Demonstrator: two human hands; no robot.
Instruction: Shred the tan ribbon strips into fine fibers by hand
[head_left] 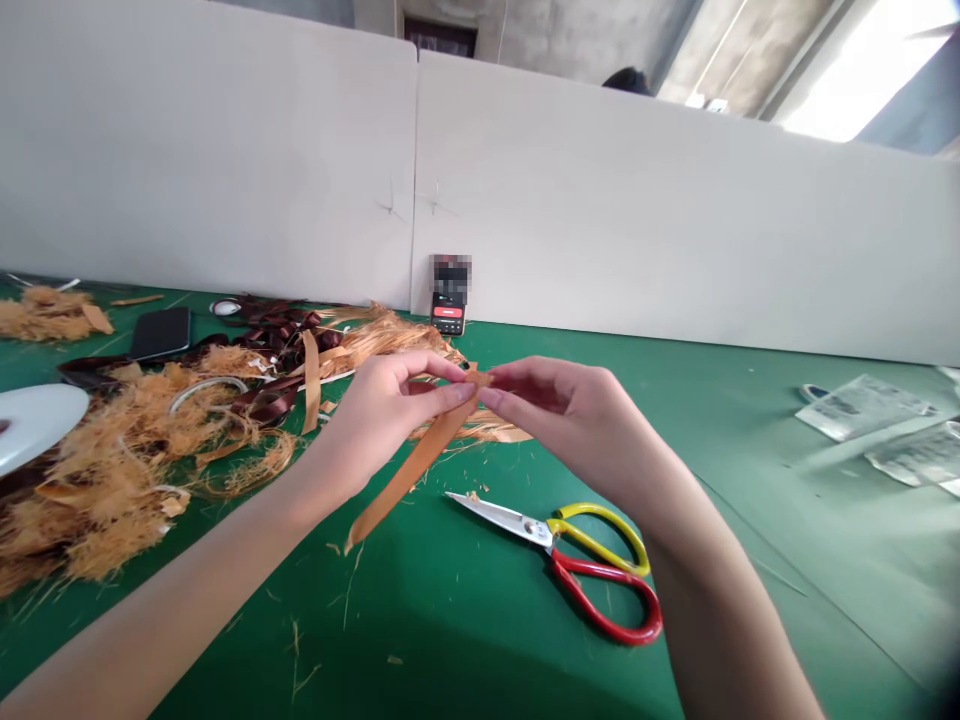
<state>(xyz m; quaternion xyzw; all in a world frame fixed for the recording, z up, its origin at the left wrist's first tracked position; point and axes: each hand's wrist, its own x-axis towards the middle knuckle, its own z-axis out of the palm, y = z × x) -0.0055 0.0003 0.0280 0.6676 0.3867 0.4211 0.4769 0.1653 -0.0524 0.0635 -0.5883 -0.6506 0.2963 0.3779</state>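
Left hand [386, 425] and right hand [574, 425] raised, close together, fingertips [459, 393] pinching, wrists angled inward

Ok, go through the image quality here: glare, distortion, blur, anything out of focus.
Head view: the window at upper right is blown out to white; wide-lens distortion bows the white partition; a pixelated mosaic covers the top of the small device; the left hand, right hand and tan strip look reasonably sharp.
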